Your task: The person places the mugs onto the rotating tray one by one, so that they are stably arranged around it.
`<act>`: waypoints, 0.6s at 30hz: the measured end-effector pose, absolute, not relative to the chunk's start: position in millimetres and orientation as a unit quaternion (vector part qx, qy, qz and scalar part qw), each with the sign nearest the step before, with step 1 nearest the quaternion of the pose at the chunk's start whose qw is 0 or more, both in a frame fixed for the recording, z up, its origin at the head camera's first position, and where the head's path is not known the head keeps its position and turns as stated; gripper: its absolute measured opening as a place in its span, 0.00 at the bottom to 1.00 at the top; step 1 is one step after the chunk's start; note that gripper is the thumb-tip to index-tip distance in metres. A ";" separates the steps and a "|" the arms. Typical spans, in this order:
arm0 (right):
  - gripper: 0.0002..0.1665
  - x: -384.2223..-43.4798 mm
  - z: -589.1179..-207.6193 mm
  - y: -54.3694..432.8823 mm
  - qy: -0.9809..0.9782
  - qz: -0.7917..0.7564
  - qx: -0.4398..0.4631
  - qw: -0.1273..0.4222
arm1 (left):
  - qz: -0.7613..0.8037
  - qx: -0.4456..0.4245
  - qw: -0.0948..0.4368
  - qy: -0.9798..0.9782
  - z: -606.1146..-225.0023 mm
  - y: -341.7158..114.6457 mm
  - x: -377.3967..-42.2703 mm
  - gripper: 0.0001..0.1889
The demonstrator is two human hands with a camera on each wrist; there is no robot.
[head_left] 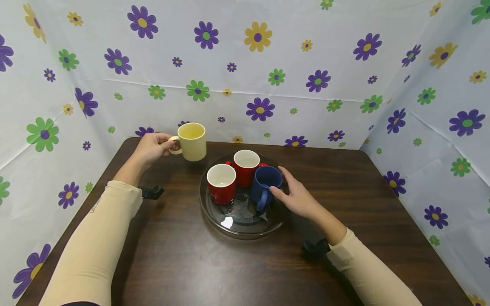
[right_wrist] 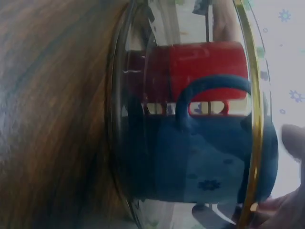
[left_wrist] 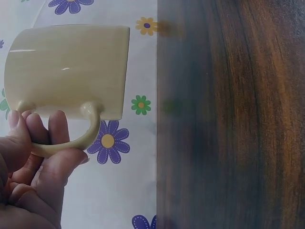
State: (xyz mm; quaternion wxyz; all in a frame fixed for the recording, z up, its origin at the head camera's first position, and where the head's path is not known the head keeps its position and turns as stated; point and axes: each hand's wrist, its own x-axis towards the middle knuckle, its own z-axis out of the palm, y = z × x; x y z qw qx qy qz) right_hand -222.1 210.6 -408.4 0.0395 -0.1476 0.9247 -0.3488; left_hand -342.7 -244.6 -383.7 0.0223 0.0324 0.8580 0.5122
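My left hand (head_left: 153,146) pinches the handle of a pale yellow mug (head_left: 193,146) and holds it upright above the back left of the table. In the left wrist view the thumb and fingers wrap that handle, and the mug (left_wrist: 71,71) appears sideways. On the right, my right hand (head_left: 298,195) spans the side of a dark blue mug (head_left: 264,180), thumb near the rim and handle, fingers around the far side. That mug stands in a round clear glass dish (head_left: 229,229) beside two mugs, red outside and white inside: the front one (head_left: 222,191) and the rear one (head_left: 245,172).
The dark wood table (head_left: 172,255) carries the dish at its middle. A white sheet with purple, green and yellow flowers (head_left: 287,102) hangs behind the table and along both sides. Black straps (head_left: 151,192) sit at both wrists.
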 end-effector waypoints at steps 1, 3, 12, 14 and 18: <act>0.53 -220.9 -408.6 208.6 0.928 -0.344 -0.139 0.042 | 0.513 0.033 0.022 0.858 -384.0 -244.6 -342.8 0.18; 0.59 -218.2 -409.2 203.9 0.935 -0.328 -0.125 0.049 | 0.514 0.033 0.022 0.857 -384.9 -244.8 -343.0 0.18; 0.74 -209.8 -413.6 189.4 0.944 -0.314 -0.089 0.052 | 0.515 0.037 0.021 0.856 -390.3 -245.9 -343.6 0.17; 0.73 -209.2 -414.4 188.8 0.942 -0.319 -0.089 0.049 | 0.514 0.039 0.021 0.856 -390.3 -246.5 -343.4 0.17; 0.71 -208.7 -413.8 189.2 0.940 -0.322 -0.098 0.049 | 0.514 0.040 0.024 0.856 -388.7 -247.4 -342.2 0.17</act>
